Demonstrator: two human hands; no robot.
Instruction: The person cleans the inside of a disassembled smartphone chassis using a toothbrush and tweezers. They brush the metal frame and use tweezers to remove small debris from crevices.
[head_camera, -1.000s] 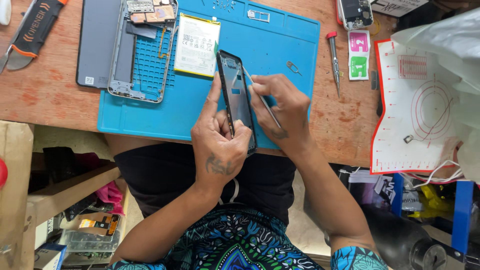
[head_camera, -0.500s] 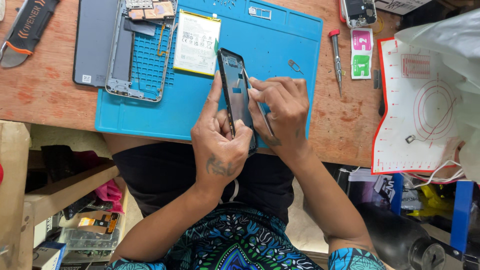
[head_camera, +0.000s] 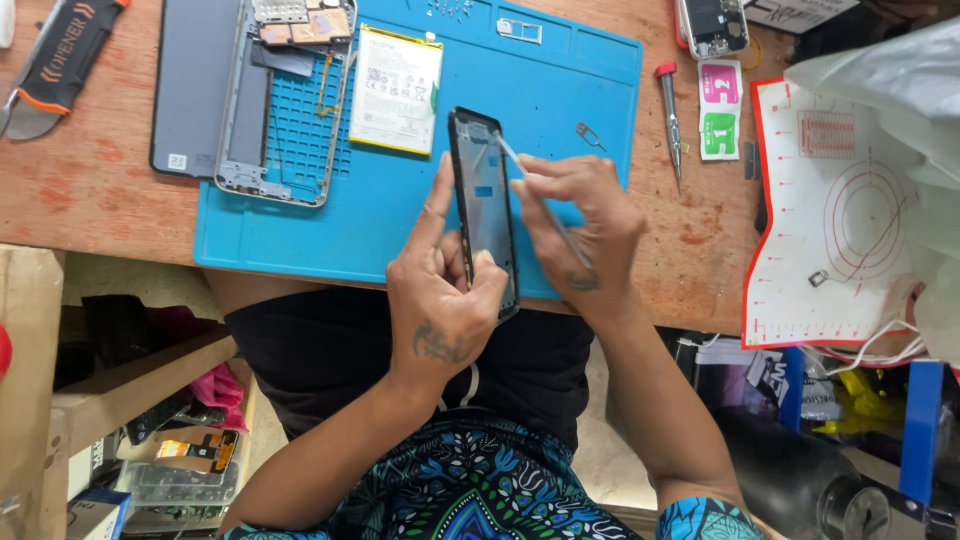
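Hands pinch their things above the blue mat (head_camera: 560, 80): left (head_camera: 445, 290) a black phone frame (head_camera: 484, 205), right (head_camera: 580, 215) thin tweezers (head_camera: 545, 210).

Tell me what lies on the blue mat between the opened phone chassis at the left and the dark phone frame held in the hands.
In the head view, a flat battery with a yellow-edged white label lies between the chassis and the frame, on the blue mat.

Open blue mat (head_camera: 300, 240) left of hands; battery (head_camera: 396, 90) beyond.
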